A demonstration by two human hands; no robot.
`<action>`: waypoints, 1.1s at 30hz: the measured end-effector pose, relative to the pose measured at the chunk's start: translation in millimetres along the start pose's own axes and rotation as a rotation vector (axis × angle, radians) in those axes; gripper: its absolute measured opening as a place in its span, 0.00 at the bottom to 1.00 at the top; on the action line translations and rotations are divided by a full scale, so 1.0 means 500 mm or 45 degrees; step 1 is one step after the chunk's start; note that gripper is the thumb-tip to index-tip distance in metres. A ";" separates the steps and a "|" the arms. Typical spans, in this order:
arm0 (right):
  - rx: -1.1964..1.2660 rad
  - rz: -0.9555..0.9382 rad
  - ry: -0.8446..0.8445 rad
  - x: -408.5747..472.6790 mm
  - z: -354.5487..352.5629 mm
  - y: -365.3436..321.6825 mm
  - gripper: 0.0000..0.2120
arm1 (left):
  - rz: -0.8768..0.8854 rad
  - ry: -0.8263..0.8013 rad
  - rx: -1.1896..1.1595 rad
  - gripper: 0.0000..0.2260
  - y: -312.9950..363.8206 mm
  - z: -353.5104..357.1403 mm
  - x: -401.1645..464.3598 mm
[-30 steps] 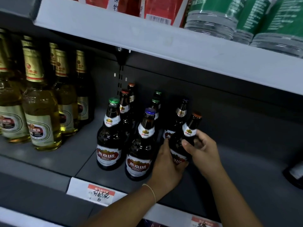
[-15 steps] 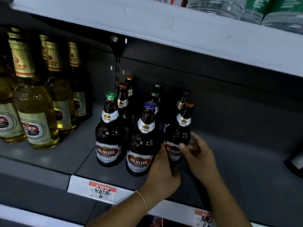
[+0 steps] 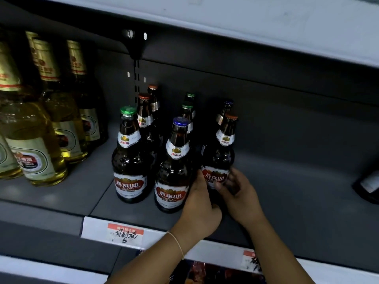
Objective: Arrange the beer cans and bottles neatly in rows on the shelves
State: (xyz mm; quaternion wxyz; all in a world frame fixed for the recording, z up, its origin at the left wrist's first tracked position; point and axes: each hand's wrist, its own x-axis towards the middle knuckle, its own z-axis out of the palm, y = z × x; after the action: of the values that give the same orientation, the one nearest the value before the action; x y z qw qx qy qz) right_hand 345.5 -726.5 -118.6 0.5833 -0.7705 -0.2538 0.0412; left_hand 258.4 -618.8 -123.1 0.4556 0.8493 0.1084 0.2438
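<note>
Dark grey shop shelf (image 3: 287, 181), metal back panel, a paler shelf edge overhead; dim light.

Item in hand: brown bottle with orange cap (image 3: 222, 152), upright on the shelf, red-and-white label facing out. The left hand (image 3: 200, 208) wraps its lower body from the left, thumb up along the glass by the label. The right hand (image 3: 239, 193) closes on the same bottle from the right, fingers curled over the label's edge. Both hands grip the bottle's base between them; whether the base rests fully on the shelf cannot be told, as the hands hide it. A thin band circles the left wrist.

Just left of the grip: brown bottle with blue cap (image 3: 174, 167), upright, front of its row, touching or nearly touching the left hand.

Further left of that: brown bottle with green cap (image 3: 129, 156), upright, also at the front.

Behind these, away from the grip toward the back panel: more brown bottles, caps orange, green and blue, standing in rough files.

Well to the left of the grip: pale gold bottles (image 3: 39, 144) with gold foil necks, standing in rows.

Well to the right of the grip: a dark bottle (image 3: 367, 185) lying at the frame's edge, only partly seen.

Below the grip, on the shelf's front edge: a handwritten price tag (image 3: 125, 234), and a second one partly seen to the right.
</note>
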 end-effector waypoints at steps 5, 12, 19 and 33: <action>-0.058 -0.019 0.008 0.007 0.004 0.005 0.23 | -0.041 -0.053 0.017 0.42 0.010 -0.001 0.001; -0.093 -0.029 0.033 0.004 0.008 0.001 0.23 | -0.108 -0.122 -0.002 0.43 0.012 -0.002 0.002; -0.157 -0.049 0.037 0.001 0.011 0.001 0.24 | -0.091 -0.111 0.007 0.43 0.015 -0.008 0.002; -0.203 -0.022 0.068 -0.005 0.013 -0.005 0.22 | -0.075 -0.034 0.095 0.39 0.025 -0.009 -0.009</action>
State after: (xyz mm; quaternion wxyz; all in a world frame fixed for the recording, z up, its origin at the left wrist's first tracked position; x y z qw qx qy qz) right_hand 339.9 -721.4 -119.1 0.5271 -0.8131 -0.2471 -0.0047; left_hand 251.5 -624.6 -112.0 0.4321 0.8653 0.1361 0.2146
